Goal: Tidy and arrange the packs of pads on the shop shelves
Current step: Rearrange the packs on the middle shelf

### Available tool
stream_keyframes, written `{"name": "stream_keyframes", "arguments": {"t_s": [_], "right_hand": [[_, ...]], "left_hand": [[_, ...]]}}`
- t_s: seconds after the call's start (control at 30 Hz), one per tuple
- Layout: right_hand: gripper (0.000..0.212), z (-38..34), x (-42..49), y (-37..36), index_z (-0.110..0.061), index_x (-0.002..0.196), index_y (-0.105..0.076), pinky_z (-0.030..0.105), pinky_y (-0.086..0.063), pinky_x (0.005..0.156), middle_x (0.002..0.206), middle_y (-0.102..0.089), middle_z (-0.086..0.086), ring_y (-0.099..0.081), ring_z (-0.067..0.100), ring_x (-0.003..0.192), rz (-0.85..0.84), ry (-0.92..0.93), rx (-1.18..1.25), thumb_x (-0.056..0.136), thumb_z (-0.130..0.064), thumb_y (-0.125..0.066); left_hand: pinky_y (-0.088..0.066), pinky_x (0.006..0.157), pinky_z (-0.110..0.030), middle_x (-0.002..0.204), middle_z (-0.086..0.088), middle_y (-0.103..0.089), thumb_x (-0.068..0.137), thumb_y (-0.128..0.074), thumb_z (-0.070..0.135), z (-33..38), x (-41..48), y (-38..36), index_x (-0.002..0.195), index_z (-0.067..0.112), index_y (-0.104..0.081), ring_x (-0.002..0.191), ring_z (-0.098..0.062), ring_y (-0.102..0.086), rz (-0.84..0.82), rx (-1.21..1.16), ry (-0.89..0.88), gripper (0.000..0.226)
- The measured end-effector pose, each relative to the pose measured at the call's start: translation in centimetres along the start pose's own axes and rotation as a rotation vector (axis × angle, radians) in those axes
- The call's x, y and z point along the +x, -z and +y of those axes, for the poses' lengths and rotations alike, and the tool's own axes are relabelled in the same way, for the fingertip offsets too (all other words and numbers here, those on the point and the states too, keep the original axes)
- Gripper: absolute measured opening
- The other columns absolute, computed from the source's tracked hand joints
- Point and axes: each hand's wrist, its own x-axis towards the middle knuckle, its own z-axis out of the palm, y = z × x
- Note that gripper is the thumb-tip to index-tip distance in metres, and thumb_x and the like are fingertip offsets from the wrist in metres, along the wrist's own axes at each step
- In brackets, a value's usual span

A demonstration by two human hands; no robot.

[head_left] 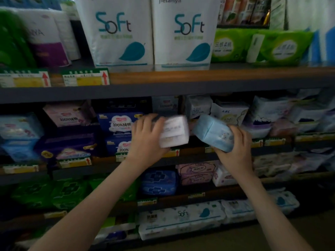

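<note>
A person stands facing shop shelves, both bare arms reaching forward at the level of the second shelf. The left hand grasps a white pack of pads by its left end, fingers curled over the top and thumb below; the pack is blurred and its print cannot be read. The right hand grips a light blue pack of pads from beneath, holding it tilted with its far end pointing up and to the left. The two packs sit just beside each other in front of the shelf's front edge, near its middle; whether they touch cannot be told.

Behind the hands, the second shelf holds dark blue packs on the left and white packs on the right, some lying untidily toward the right end. The top shelf carries two tall white tissue bundles marked "Soft" at its middle and green tissue packs to the right. Yellow price labels line the front edges. Lower shelves hold green, blue and pink packs.
</note>
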Motion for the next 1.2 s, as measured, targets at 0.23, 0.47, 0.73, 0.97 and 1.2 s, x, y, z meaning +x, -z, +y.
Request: {"name": "stream_keyframes", "arguments": {"t_s": [0.23, 0.47, 0.73, 0.97, 1.2], "right_hand": [[0.079, -4.8, 4.6, -4.0, -0.011, 0.138, -0.041, 0.035, -0.029, 0.102, 0.134, -0.045, 0.009, -0.035, 0.023, 0.124, -0.453, 0.006, 0.101, 0.072, -0.029, -0.081], [0.083, -6.4, 6.9, -10.3, -0.023, 0.150, -0.023, 0.027, -0.016, 0.111, 0.155, -0.025, 0.003, -0.022, 0.022, 0.141, -0.995, 0.091, 0.019, 0.083, -0.038, -0.070], [0.074, -8.8, 6.8, -9.5, -0.031, 0.150, -0.022, 0.030, -0.005, 0.114, 0.159, -0.012, -0.001, -0.007, 0.015, 0.145, -0.954, 0.051, 0.094, 0.088, -0.045, -0.061], [0.070, -11.8, 3.4, -2.2, -0.035, 0.142, -0.029, 0.020, -0.048, 0.087, 0.133, -0.050, -0.012, -0.054, 0.001, 0.113, -1.143, -0.471, 0.945, 0.082, -0.025, -0.065], [0.051, -3.5, -2.5, 4.5, -0.024, 0.119, -0.053, 0.034, -0.052, 0.073, 0.104, -0.069, 0.003, -0.060, 0.031, 0.093, -0.610, -0.949, 1.069, 0.072, -0.016, -0.069]], "left_hand": [[-0.034, 0.082, -0.029, 0.128, -0.003, -0.045, 0.066, -0.082, 0.040, -5.5, -5.0, 8.6, 0.138, 0.015, -0.040, 0.113, -0.020, -0.043, -0.045, -0.262, 0.433, 0.087], [-0.042, 0.070, -0.027, 0.108, 0.014, -0.049, 0.066, -0.082, 0.045, -8.8, -6.3, 9.8, 0.126, 0.027, -0.041, 0.091, -0.007, -0.050, -0.189, -0.460, 0.736, 0.075], [-0.048, 0.068, -0.026, 0.103, 0.011, -0.059, 0.073, -0.077, 0.039, -9.0, -6.2, 8.9, 0.116, 0.027, -0.045, 0.088, -0.009, -0.060, -0.350, -0.785, 0.852, 0.055], [-0.054, 0.070, -0.024, 0.100, 0.001, -0.072, 0.082, -0.068, 0.034, -4.5, -3.0, 5.3, 0.112, 0.022, -0.059, 0.087, -0.014, -0.069, -0.616, -1.048, 0.716, 0.033], [-0.052, 0.090, -0.036, 0.116, 0.000, -0.067, 0.075, -0.071, 0.044, 3.5, 0.7, -1.3, 0.131, 0.023, -0.048, 0.101, -0.017, -0.066, -0.743, -1.305, 0.630, 0.064]]}}
